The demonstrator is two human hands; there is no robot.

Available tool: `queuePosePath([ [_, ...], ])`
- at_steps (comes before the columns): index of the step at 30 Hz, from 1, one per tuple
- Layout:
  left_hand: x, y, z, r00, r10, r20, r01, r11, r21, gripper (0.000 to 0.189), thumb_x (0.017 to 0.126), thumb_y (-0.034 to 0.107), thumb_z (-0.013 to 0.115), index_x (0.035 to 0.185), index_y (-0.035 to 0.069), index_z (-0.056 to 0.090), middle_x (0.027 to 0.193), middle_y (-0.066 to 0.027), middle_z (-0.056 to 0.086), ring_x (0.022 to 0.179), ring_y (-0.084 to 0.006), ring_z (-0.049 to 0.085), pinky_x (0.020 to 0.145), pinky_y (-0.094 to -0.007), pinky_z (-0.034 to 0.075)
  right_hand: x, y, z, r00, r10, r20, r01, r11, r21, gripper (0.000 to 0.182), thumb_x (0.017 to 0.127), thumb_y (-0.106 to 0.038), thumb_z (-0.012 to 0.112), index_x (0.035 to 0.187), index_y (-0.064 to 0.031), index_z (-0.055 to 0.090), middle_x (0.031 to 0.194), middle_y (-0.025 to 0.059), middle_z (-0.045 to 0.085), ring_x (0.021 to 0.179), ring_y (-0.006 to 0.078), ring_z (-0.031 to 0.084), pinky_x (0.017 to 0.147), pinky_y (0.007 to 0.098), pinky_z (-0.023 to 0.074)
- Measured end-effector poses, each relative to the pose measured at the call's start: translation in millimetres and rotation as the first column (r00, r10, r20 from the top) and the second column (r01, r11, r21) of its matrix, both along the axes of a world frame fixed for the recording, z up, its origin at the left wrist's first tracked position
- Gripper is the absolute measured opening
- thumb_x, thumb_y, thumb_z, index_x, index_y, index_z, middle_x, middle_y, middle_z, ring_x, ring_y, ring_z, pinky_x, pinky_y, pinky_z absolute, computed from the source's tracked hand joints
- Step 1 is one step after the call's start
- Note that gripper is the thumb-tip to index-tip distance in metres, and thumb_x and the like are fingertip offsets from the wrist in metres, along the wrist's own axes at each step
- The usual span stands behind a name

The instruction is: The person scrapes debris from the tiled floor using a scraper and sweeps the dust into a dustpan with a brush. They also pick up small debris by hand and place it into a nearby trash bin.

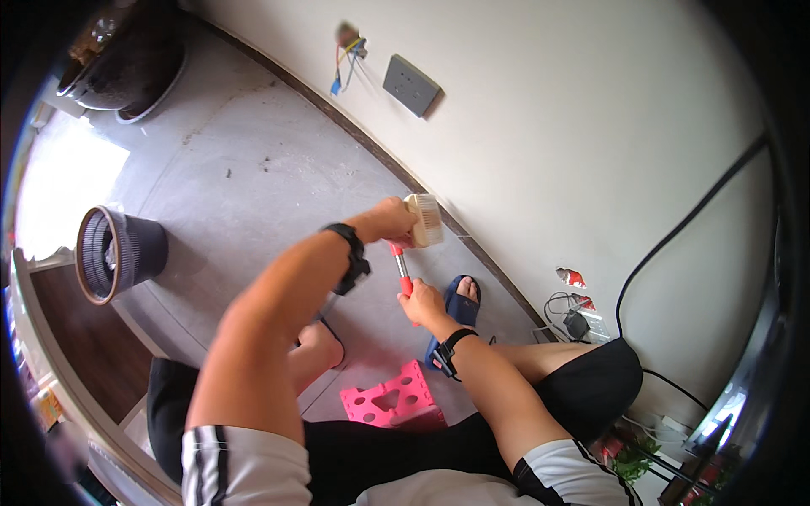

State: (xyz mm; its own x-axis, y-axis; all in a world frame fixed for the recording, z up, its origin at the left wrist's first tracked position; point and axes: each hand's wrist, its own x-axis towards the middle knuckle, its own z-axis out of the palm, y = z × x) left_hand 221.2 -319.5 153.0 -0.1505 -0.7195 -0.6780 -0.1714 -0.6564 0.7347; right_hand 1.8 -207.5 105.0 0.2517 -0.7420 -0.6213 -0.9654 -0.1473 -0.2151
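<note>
My left hand (389, 218) is closed around a beige brush (425, 221) with pale, translucent bristles facing the wall. In my right hand (423, 305) is the red grip of a tool with a short metal shaft (402, 265). The shaft runs up to a red part just under my left hand. My fingers hide that end, so I cannot tell whether the brush and the tool are joined. Both are held above the floor, near the dark skirting board (373, 148).
A pink folding step stool (392, 400) is between my legs. At left stands a lined waste bin (142, 250), with a large dark pot (120, 69) beyond. The wall has a grey socket plate (411, 85), exposed wires (345, 60) and a plugged-in adapter (576, 324). A black cable (683, 218) hangs at right.
</note>
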Motion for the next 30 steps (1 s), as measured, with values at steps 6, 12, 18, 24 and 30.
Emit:
queuePosePath([
  [6, -77.5, -5.6, -41.1, 0.893, 0.364, -0.267, -0.339, 0.931, 0.134, 0.036, 0.096, 0.019, 0.067, 0.112, -0.013, 0.071, 0.096, -0.0216, 0.078, 0.080, -0.0283, 0.081, 0.071, -0.0362, 0.068, -26.6, 2.2, -11.4, 0.999, -0.019, 0.039, 0.019, 1.000, 0.003, 0.046, 0.093, -0.042, 0.073, 0.110, -0.0002, 0.063, 0.096, 0.0285, 0.074, 0.094, 0.0492, 0.072, 0.085, 0.0575, 0.0566],
  [12, 56.2, -79.2, -79.3, 0.878, 0.385, 0.283, -0.368, 0.923, -0.113, 0.043, 0.094, 0.033, 0.073, 0.107, -0.008, 0.076, 0.090, -0.0132, 0.080, 0.079, -0.0191, 0.080, 0.071, -0.0319, 0.065, -12.2, 7.7, -16.4, 0.996, -0.029, 0.086, 0.023, 0.998, 0.064, 0.047, 0.093, -0.043, 0.074, 0.106, -0.0004, 0.062, 0.096, 0.0276, 0.074, 0.093, 0.0488, 0.071, 0.084, 0.0573, 0.0560],
  [18, 167.7, -71.8, -35.7, 0.735, 0.677, 0.041, -0.673, 0.736, -0.080, 0.038, 0.096, 0.017, 0.069, 0.116, -0.014, 0.070, 0.104, -0.0195, 0.077, 0.081, -0.0272, 0.080, 0.068, -0.0318, 0.068, -25.6, -0.6, -19.6, 0.998, -0.030, 0.062, 0.027, 0.999, 0.043, 0.047, 0.093, -0.044, 0.074, 0.107, -0.0007, 0.062, 0.096, 0.0270, 0.074, 0.092, 0.0484, 0.072, 0.083, 0.0575, 0.0564],
  [24, 110.8, -31.8, -25.3, 0.980, 0.194, -0.043, -0.191, 0.979, 0.065, 0.041, 0.097, 0.026, 0.071, 0.119, -0.008, 0.073, 0.103, -0.0181, 0.080, 0.084, -0.0265, 0.081, 0.070, -0.0370, 0.067, -25.3, -3.5, -18.3, 0.995, -0.036, 0.098, 0.033, 0.999, 0.036, 0.045, 0.091, -0.042, 0.076, 0.103, -0.0003, 0.063, 0.092, 0.0270, 0.074, 0.089, 0.0486, 0.072, 0.081, 0.0580, 0.0566],
  [30, 66.4, -59.2, -61.1, 0.840, 0.536, -0.089, -0.540, 0.841, -0.029, 0.042, 0.098, 0.026, 0.067, 0.111, -0.014, 0.072, 0.096, -0.0195, 0.079, 0.079, -0.0262, 0.081, 0.066, -0.0357, 0.066, -18.7, 1.1, -19.9, 0.995, -0.009, 0.095, 0.005, 0.999, 0.041, 0.045, 0.091, -0.041, 0.076, 0.103, -0.0002, 0.063, 0.094, 0.0279, 0.074, 0.090, 0.0487, 0.072, 0.081, 0.0578, 0.0566],
])
